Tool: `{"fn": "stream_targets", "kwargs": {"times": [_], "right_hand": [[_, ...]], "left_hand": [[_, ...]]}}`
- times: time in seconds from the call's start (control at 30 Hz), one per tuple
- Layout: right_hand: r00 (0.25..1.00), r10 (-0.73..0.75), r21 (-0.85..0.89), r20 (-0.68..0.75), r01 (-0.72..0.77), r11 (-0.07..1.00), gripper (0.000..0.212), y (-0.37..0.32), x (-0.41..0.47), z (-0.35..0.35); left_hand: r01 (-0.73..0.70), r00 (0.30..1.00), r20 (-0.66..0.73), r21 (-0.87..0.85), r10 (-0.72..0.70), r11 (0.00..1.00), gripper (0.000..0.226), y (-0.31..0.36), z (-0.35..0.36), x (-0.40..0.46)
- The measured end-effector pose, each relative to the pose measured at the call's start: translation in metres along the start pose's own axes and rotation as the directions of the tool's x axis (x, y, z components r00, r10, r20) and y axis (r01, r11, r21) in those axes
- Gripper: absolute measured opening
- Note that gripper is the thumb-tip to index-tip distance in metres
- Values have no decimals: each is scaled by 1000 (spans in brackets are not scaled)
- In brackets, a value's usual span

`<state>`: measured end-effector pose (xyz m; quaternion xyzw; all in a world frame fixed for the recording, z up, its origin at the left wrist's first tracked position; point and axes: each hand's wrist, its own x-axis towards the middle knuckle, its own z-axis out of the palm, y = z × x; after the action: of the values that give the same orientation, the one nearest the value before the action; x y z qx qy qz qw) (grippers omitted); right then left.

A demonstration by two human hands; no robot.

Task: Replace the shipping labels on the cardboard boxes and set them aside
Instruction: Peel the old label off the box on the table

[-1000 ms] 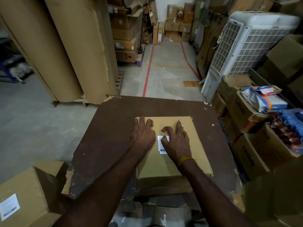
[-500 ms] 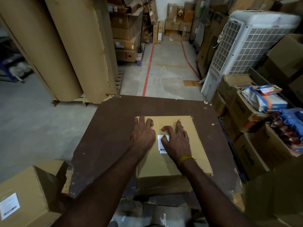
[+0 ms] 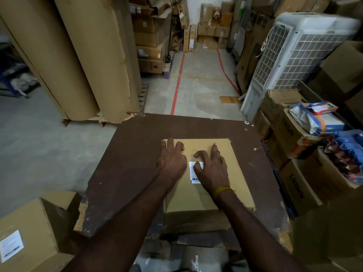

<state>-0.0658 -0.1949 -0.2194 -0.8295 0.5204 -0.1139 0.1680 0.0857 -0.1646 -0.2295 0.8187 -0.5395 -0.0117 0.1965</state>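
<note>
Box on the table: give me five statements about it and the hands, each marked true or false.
1. The box lies on the brown table. True.
2. A white label sits on the box top. True.
3. The left hand covers the label. False: it rests flat on the box beside the label; the right hand partly covers it.
4. The right hand has lifted the box off the table. False: the box rests on the table and the fingers press down on its top.
5. A yellow band circles the right wrist. True.
</note>
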Motion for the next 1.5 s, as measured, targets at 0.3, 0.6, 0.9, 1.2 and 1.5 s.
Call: {"fn": "stream_targets", "kwargs": {"times": [0.3, 0.6, 0.9, 1.2, 1.5], "right_hand": [[1000, 4, -6, 18, -4, 1000, 40, 1, 0, 0], [1000, 0, 18, 14, 0, 1000, 38, 1, 0, 1], [1000, -13, -3, 4, 13, 1000, 40, 4, 1, 4], [1000, -11, 1, 6, 11, 1000, 41, 3, 2, 4], [1000, -9, 4, 3, 9, 1000, 41, 4, 3, 5]], "left_hand": [[11, 999, 34, -13, -10, 1000, 32, 0, -1, 2], [-5, 1000, 23, 4, 5, 1000, 32, 0, 0, 2], [-7, 999, 35, -7, 7, 1000, 32, -2, 2, 3], [-3, 999, 43, -6, 3, 1000, 32, -1, 0, 3], [-1, 1000, 31, -25, 2, 1000, 33, -1, 0, 2]]}}
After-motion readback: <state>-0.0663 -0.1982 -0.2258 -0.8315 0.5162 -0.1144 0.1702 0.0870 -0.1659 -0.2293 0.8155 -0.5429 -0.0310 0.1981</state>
